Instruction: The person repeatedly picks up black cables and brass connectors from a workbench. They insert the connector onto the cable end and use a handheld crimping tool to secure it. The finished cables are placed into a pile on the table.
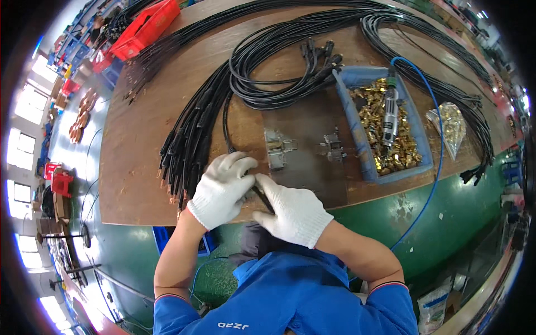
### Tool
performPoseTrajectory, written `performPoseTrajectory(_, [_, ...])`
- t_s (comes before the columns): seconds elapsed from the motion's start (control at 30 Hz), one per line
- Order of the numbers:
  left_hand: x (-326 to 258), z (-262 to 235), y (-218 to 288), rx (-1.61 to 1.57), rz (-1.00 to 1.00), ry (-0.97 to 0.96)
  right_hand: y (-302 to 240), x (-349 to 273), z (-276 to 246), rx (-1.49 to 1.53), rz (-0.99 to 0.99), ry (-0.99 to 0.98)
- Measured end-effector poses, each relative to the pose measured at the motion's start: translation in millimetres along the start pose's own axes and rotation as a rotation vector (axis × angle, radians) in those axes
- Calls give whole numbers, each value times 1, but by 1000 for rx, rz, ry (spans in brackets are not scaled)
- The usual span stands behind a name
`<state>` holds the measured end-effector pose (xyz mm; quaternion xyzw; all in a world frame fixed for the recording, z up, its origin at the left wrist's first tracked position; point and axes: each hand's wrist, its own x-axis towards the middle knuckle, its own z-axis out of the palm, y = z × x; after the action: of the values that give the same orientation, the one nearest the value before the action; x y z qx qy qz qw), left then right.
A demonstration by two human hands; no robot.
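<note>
Both my hands wear white knit gloves and meet near the table's front edge. My left hand [220, 190] is closed round a black cable [228, 133], which runs up from it toward the coiled bundle. My right hand [293, 211] pinches the dark end of the same cable between thumb and fingers; its tip is hidden. To the left lies a thick bunch of black cables [192, 134] with connector ends pointing toward me. Just right of my hands, a dark mat [312, 184] carries two small clear-and-metal fixtures [276, 148].
A blue bin [365, 159] at the right holds brass-coloured fittings [402, 153], with a grey-and-green power screwdriver [391, 114] lying on them. Its blue hose [438, 139] loops off the table. Beyond are a bag of fittings [449, 125], more coiled cables [262, 44] and a red crate [148, 30].
</note>
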<state>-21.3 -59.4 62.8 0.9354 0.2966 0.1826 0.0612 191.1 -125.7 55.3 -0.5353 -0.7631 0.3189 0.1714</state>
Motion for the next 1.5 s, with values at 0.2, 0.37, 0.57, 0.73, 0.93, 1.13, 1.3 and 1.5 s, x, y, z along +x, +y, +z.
performPoseTrajectory(0.2, [28,24,-27,-163,194,-71,27,-7,-25,-220,-35,67])
performPoseTrajectory(0.37, [28,-11,-29,-57,138,-99,39,-2,-30,-236,-159,171])
performPoseTrajectory(0.57, [11,-26,-43,49,61,-87,47,30,-9,-349,-290,226])
performPoseTrajectory(0.73, [12,-18,-25,-67,10,-167,52,44,-5,-170,-343,114])
performPoseTrajectory(0.93, [9,-10,-30,-18,-11,-168,53,35,-92,-407,-109,59])
performPoseTrajectory(1.13, [22,-3,-26,-24,13,-126,142,18,-181,-561,177,252])
performPoseTrajectory(1.3, [24,12,-21,-20,8,-135,159,48,-158,-885,178,-72])
performPoseTrajectory(1.5, [24,15,-17,49,26,-133,162,60,-166,-857,163,-49])
